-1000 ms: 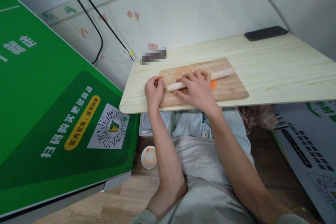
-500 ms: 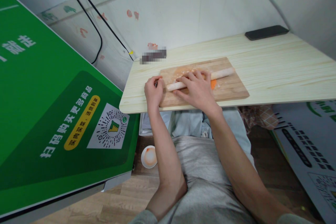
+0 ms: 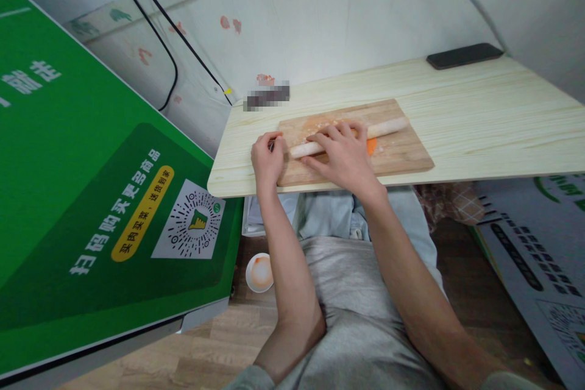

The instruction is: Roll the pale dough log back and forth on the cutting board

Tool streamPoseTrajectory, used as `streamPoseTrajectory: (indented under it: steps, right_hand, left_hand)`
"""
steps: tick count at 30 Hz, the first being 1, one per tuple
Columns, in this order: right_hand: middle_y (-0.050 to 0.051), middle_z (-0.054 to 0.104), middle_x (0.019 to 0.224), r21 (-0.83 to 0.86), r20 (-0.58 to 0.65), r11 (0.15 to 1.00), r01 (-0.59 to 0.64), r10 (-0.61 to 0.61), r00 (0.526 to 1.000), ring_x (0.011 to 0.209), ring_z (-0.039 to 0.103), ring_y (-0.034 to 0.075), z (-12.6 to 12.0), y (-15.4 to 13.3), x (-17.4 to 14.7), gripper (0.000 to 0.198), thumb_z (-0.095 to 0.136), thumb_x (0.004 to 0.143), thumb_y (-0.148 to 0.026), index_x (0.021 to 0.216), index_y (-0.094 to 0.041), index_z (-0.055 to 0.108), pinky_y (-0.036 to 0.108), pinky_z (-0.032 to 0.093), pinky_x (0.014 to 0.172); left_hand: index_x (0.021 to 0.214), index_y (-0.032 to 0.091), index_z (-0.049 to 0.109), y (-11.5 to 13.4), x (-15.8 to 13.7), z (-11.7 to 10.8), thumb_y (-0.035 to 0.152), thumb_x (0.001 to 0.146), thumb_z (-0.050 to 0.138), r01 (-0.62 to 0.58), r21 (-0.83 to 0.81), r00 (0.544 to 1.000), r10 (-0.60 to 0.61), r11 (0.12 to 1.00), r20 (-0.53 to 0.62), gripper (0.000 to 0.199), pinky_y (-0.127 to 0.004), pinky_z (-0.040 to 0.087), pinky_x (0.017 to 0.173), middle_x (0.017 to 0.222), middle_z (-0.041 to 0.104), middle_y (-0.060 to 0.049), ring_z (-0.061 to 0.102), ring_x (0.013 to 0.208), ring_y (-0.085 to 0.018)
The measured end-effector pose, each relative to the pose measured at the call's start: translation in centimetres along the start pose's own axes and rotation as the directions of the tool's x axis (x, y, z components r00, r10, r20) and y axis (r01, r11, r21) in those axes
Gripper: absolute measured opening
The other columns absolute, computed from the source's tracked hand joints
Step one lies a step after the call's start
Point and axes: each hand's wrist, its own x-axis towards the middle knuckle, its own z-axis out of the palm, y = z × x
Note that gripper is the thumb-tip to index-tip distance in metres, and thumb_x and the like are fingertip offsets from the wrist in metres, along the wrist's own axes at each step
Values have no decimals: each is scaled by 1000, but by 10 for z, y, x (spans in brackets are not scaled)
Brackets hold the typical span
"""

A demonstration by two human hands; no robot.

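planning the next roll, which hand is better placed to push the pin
Probably the right hand: it lies across the rolling pin, while the left hand is past its end, at the edge of the cutting board.

counter (image 3: 493, 128): before us, its back edge along the wall (image 3: 365, 24)
cutting board (image 3: 406, 161): on our counter, toward the left end
rolling pin (image 3: 387, 128): across the board, under our right hand (image 3: 340, 152)
dough (image 3: 372, 146): on the board, at the pin's near side
left hand (image 3: 269, 159): at the board's left edge
phone (image 3: 465, 56): at the back, to our right
bowl (image 3: 260, 272): below the counter, left of us
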Motion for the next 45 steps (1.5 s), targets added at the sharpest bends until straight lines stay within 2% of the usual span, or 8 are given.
streamPoseTrajectory:
  steps: [45]
  right_hand:
    - [10,74,141,1,14,1000,-13,13,1000,135,56,38,-2,-3,0,40,65,110,-52,136,-23,76,59,29,121]
  left_hand:
    - [104,21,79,2,0,-2,21,102,62,-8,-7,1000,8,1000,6,18,-40,60,105,112,83,-9,76,108,-26]
